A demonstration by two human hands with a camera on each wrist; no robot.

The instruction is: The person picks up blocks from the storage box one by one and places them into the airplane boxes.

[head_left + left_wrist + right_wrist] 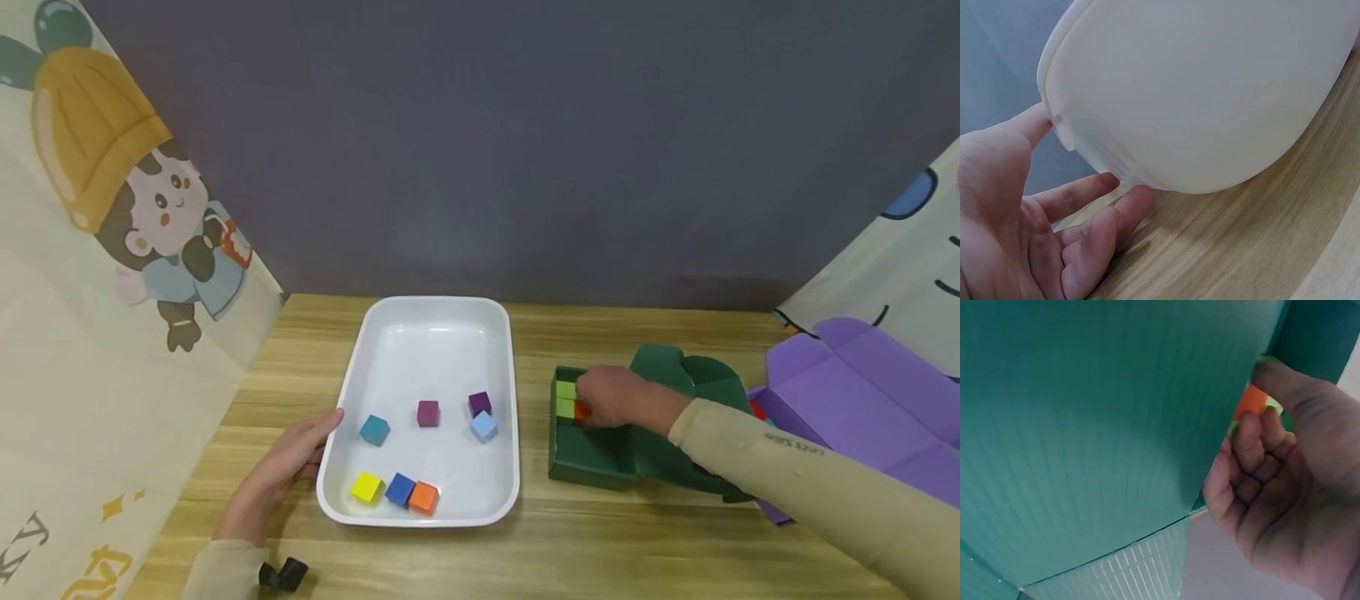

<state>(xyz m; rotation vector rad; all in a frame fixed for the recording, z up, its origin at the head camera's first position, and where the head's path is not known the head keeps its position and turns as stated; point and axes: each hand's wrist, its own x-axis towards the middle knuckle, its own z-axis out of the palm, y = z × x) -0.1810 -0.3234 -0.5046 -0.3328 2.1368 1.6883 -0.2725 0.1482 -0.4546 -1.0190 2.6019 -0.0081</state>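
Observation:
My left hand (294, 454) is at the left side of a white tray (512, 467). In the left wrist view its thumb reaches the rim and its curled fingertips meet the outer wall. My right hand (617, 396) reaches into an open green box (592, 477). There its thumb and fingers pinch an orange block (1250, 403), partly covered by the hand. Beside it in the box sit lime-green blocks (566, 409). Inside the tray lie several blocks: teal (374, 430), magenta (427, 413), purple (479, 404), light blue (483, 427), yellow (367, 488), blue (400, 489) and orange (423, 498).
The green box's lid (678, 457) lies folded out to the right, under the right forearm. An open purple box (832, 392) stands farther right, with a red block (758, 409) partly showing. A grey wall (525, 150) rises behind the wooden table (480, 558).

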